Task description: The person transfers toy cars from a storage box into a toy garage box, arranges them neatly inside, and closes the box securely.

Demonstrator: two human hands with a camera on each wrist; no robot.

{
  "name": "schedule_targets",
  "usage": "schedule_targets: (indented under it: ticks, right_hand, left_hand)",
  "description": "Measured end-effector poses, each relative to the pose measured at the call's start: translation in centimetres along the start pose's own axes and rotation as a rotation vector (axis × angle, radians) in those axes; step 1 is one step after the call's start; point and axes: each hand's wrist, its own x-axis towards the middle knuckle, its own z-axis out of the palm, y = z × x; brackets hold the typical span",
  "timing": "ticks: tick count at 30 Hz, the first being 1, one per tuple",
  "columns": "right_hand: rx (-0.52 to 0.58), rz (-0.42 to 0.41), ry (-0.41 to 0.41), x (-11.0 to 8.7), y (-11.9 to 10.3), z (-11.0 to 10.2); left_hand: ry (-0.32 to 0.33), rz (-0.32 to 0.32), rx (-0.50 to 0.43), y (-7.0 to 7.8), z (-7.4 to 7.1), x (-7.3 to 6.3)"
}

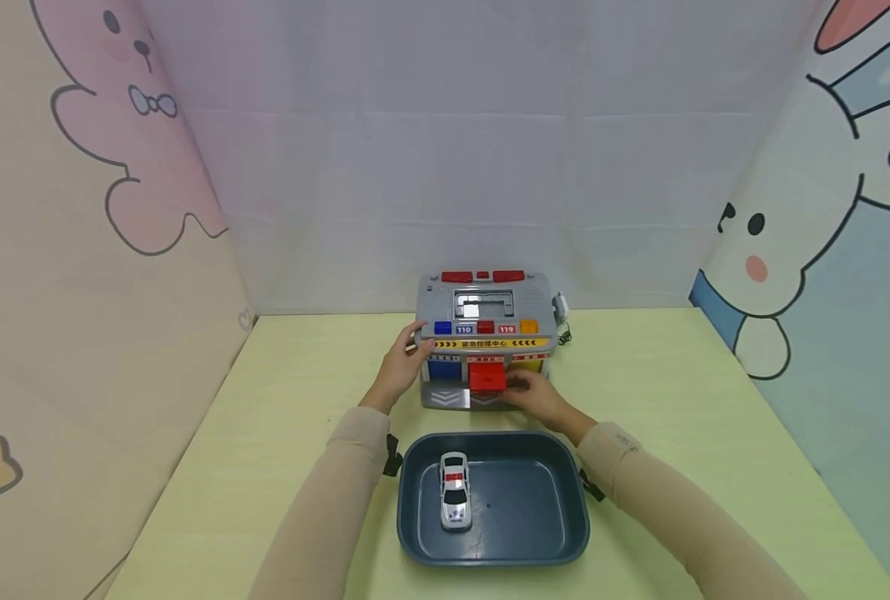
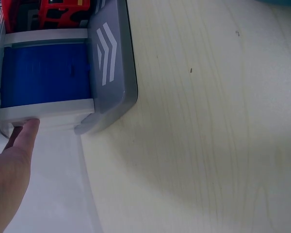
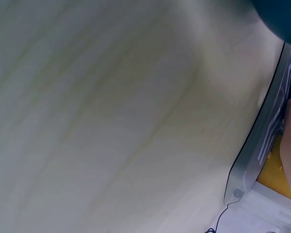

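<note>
A grey toy emergency station (image 1: 486,313) stands against the back wall, with blue, red and yellow bays along its front. My left hand (image 1: 400,367) rests on its left side, the fingers extended along the white side frame beside the blue door (image 2: 46,75). The red middle door (image 1: 487,377) sticks out, raised. Below it, a red toy car (image 2: 65,13) with black patches shows in the left wrist view at the middle bay. My right hand (image 1: 538,398) pinches at this car from the right, its fingertips partly hidden.
A dark blue-grey tray (image 1: 523,552) stands in front of the station, between my forearms. A white toy police car (image 1: 456,492) lies in its left part. A white handset (image 1: 561,308) with a black cord hangs on the station's right side.
</note>
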Motion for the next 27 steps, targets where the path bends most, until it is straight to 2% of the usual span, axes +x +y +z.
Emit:
schedule_targets:
  ticks: [2,8,13,18,22,27]
  right_hand:
    - [-0.008,-0.003,0.000,-0.1,-0.3,0.1]
    - [-0.047,-0.006,0.046,1.7,2.7,0.2]
    - [-0.132,-0.054,0.086,1.9,2.6,0.2]
    - [-0.294,-0.085,0.111,2.1,2.3,0.0]
    - [-0.387,-0.068,0.139,2.2,1.9,-0.3]
    - [-0.415,-0.043,0.149,2.3,1.8,-0.4]
  left_hand:
    - [0.003,0.001,0.001,-0.1,0.0,0.0]
    - [0.006,0.001,0.006,-0.1,0.1,0.0]
    - [0.003,0.001,0.006,0.1,0.0,0.0]
    - [0.001,0.004,0.004,0.1,0.0,0.0]
    - [0.000,-0.002,0.006,0.0,0.0,0.0]
    - [-0.003,-0.003,0.004,0.0,-0.1,-0.1]
